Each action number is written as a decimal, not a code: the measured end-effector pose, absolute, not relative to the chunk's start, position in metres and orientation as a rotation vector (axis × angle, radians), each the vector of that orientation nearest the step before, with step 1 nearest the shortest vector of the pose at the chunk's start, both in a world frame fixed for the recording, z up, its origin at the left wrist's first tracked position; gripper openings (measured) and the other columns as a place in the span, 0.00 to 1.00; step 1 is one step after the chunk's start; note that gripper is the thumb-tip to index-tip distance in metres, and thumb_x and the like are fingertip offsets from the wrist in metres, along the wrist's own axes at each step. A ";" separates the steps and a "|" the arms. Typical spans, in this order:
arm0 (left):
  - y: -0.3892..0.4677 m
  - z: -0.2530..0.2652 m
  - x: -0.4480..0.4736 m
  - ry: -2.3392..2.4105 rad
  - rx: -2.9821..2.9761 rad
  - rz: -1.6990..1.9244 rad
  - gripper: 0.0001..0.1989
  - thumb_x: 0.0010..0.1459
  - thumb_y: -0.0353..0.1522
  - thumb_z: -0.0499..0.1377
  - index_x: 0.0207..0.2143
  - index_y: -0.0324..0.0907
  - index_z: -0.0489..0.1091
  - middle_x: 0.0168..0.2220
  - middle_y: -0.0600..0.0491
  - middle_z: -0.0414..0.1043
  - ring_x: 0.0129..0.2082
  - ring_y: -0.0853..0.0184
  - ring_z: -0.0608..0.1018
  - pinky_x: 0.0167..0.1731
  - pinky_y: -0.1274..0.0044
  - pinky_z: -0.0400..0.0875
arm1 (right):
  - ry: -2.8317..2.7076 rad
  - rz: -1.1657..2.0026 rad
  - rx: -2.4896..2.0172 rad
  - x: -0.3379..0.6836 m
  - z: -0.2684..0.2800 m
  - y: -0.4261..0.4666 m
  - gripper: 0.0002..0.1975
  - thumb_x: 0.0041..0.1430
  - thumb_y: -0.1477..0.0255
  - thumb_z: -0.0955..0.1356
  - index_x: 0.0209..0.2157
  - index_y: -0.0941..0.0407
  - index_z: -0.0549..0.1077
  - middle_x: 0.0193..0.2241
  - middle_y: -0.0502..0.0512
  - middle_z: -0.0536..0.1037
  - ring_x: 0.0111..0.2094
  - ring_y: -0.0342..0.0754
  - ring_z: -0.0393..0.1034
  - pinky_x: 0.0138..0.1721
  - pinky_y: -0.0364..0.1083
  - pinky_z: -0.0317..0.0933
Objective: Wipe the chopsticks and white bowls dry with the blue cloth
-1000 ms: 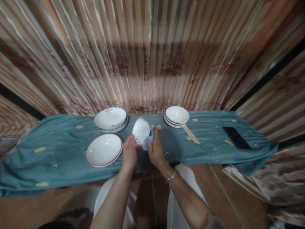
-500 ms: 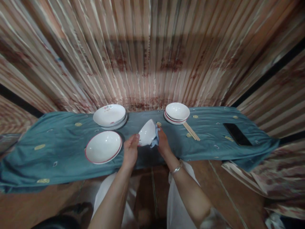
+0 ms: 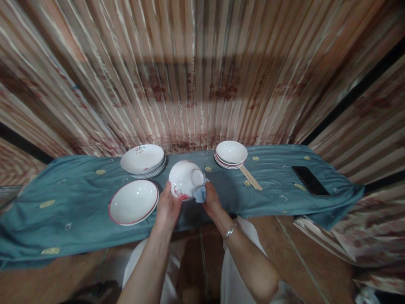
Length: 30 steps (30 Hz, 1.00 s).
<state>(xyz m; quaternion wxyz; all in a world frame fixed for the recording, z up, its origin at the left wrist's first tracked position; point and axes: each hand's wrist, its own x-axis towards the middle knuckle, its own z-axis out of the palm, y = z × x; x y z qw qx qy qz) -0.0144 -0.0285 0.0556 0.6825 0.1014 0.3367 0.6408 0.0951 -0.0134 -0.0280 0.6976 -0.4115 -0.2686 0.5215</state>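
A white bowl [image 3: 182,177] with red flowers on its outside is held tilted above the cloth, its foot ring turned to the right and toward me. My left hand [image 3: 167,205] grips the rim at the lower left. On the other side my right hand [image 3: 211,200], a silver bangle at its wrist, presses a light blue cloth [image 3: 200,194] against the bowl near the foot. The inside of the bowl is hidden from me, and so are some of the right fingers behind the cloth.
A large red-rimmed bowl [image 3: 134,202] lies left of my hands, with stacked plates [image 3: 142,159] behind it. Stacked small bowls [image 3: 231,153] stand at the back right beside wooden chopsticks [image 3: 251,178]. A black phone [image 3: 310,180] rests further right on the green tablecloth [image 3: 82,211].
The bowl has turned over, from its side view to showing its outside and foot ring. Both hands have shifted slightly left, the blue cloth now on the bowl's underside.
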 end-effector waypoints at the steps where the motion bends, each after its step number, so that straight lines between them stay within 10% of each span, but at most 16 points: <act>1: -0.028 0.058 -0.016 0.753 0.201 1.440 0.20 0.65 0.32 0.49 0.54 0.31 0.67 0.40 0.40 0.79 0.45 0.60 0.79 0.53 0.66 0.67 | -0.595 1.168 -0.939 0.095 -0.029 -0.014 0.15 0.52 0.59 0.65 0.36 0.54 0.72 0.32 0.50 0.80 0.33 0.46 0.74 0.35 0.45 0.68; 14: -0.028 0.062 -0.022 0.817 0.118 1.410 0.20 0.66 0.30 0.46 0.57 0.31 0.64 0.41 0.42 0.80 0.50 0.60 0.77 0.59 0.62 0.60 | -1.083 0.452 -1.195 0.143 0.013 -0.027 0.17 0.59 0.66 0.63 0.48 0.57 0.73 0.49 0.60 0.74 0.52 0.51 0.66 0.57 0.53 0.56; 30: -0.030 0.055 -0.010 0.771 0.228 1.389 0.22 0.65 0.32 0.48 0.57 0.30 0.64 0.42 0.39 0.79 0.43 0.59 0.80 0.52 0.66 0.69 | -1.727 0.048 -1.336 0.121 0.026 -0.058 0.18 0.65 0.72 0.58 0.53 0.58 0.69 0.51 0.66 0.69 0.53 0.55 0.61 0.55 0.58 0.59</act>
